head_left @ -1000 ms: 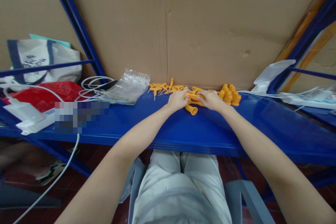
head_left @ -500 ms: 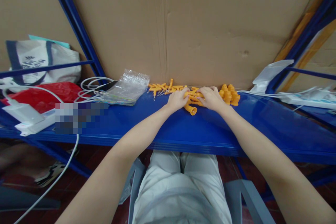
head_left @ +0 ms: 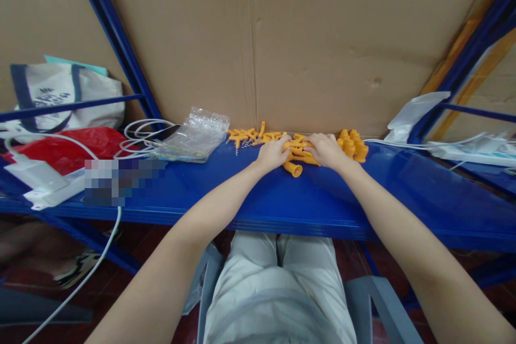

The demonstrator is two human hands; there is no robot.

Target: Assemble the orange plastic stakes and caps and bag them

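Orange-yellow plastic pieces [head_left: 300,153] lay in a loose bundle between the two bare hands, on the blue metal tabletop [head_left: 290,199]. Compared with half a second earlier, slightly more of the bundle showed beneath the right hand [head_left: 325,150], while the left hand [head_left: 273,153] had hardly moved. The left fingers were bent over the bundle's left end and the right fingers curled at its other end; whether either hand gripped a piece or only touched it could not be told.

A flared orange tube end [head_left: 296,171] pointed toward the wearer, just below the bundle. Orange handles with metal spirals [head_left: 242,137] lay to the left, and upright orange lobed pieces [head_left: 353,146] stood close beside the right hand. Clear plastic bags [head_left: 197,137] rested farther left, near a white coiled cable [head_left: 141,137], a red plastic bag [head_left: 72,145] and a white power strip [head_left: 52,191]. Brown cardboard [head_left: 302,43] walled the back between blue metal posts.

The hands covered parts of the bundle, so its pieces could not be counted. Pixelation hid something beside the power strip, and the lower left edge cut off another person's blurred leg [head_left: 36,252].
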